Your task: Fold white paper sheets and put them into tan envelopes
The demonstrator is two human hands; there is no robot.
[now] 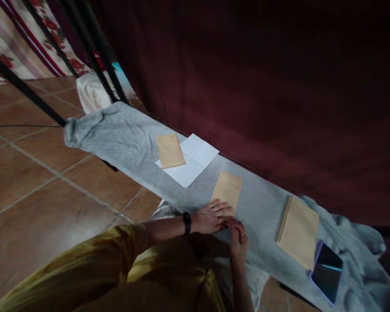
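Observation:
A tan paper envelope point(227, 186) lies on the grey cloth of a narrow board in front of me. My left hand point(211, 216), with a black band on its wrist, rests flat across the envelope's near part, fingers stretched out. Close beside its fingertips, at the envelope's near edge, my right hand point(239, 240) is closed in a pinch. Whatever sits between those fingers, if anything, is too small and blurred to make out. The hands hide the envelope's near end. Further left, another tan envelope point(170, 151) lies partly over a creased white sheet point(196, 160).
To the right stands a stack of tan envelopes point(299, 232), with a dark-screened tablet or phone point(327, 271) touching its near corner. Bunched grey cloth point(364, 255) covers the right end. A dark red curtain point(247, 108) hangs behind the board; black metal bars point(29, 91) rise at the left.

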